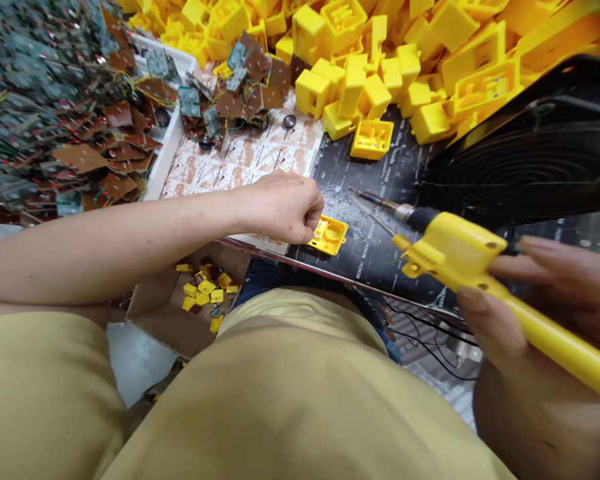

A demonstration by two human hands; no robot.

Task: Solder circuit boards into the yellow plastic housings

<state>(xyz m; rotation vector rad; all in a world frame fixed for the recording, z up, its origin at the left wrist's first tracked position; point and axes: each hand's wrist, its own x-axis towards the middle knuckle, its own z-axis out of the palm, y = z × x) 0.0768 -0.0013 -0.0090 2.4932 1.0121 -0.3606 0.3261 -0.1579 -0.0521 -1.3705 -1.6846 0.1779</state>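
My left hand [291, 208] is closed, its curled fingers gripping the left side of a small yellow plastic case [334, 235]. The case lies with its hollow side up near the table's front edge, showing a round speaker grille and metal contacts; its left part is hidden behind my fingers. In my right hand [535, 320] is a yellow soldering gun [460, 250], held by its long handle. Its metal tip and a thin feed tube point left, above the black mat [367, 250] and apart from the case. Motion blurs some of my right fingers.
Yellow cases [353, 87] are heaped at the back. Brown circuit boards with wires [253, 87] lie on patterned paper, with a larger pile [80, 120] at left. A black fan [525, 153] stands at right. Below the edge is a cardboard box [163, 310] with small yellow pieces.
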